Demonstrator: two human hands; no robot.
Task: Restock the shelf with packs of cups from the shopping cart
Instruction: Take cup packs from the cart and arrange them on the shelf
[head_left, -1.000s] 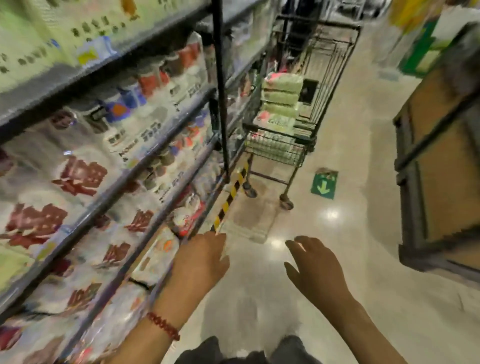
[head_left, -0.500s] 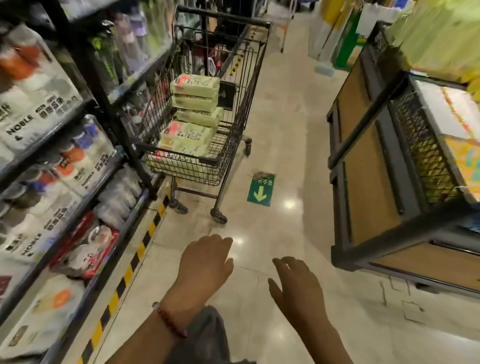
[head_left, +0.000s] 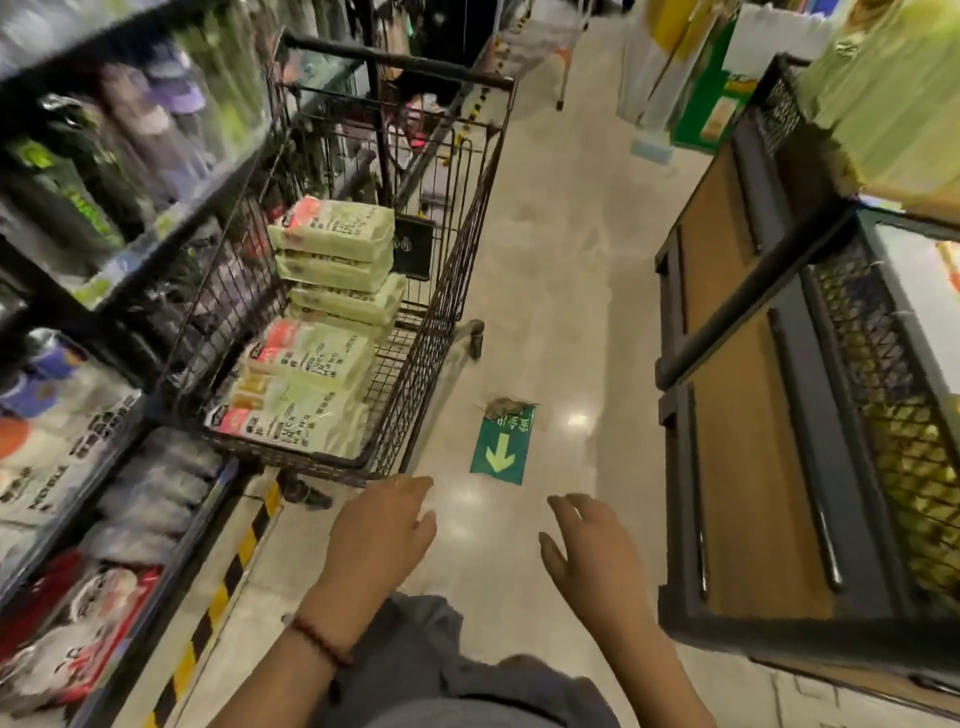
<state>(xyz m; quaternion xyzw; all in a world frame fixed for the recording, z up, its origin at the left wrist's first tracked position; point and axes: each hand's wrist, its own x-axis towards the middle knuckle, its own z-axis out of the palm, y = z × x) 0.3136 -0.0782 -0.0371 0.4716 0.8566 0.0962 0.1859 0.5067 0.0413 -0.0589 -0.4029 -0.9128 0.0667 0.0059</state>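
Observation:
A black wire shopping cart (head_left: 447, 291) stands ahead on the left of the aisle, close against the shelf (head_left: 130, 244). Several pale green packs (head_left: 311, 364) with pink and orange labels are stacked inside it, some flat, some piled toward the back. My left hand (head_left: 379, 545) hovers just short of the cart's near end, fingers loosely apart, holding nothing. My right hand (head_left: 592, 556) is out beside it over the floor, open too. The shelf's rows hold wrapped packs with red and blue print (head_left: 57, 447).
A wooden display stand (head_left: 748, 426) with dark frame and mesh bins flanks the aisle on the right. A green floor sticker (head_left: 501, 449) with an arrow lies between cart and stand. Yellow-black tape (head_left: 228, 582) runs along the shelf base. Shiny floor stretches ahead.
My view has swung from the shelf toward the aisle and closed in on the cart. Both hands stay empty and now reach nearly to the cart's near end.

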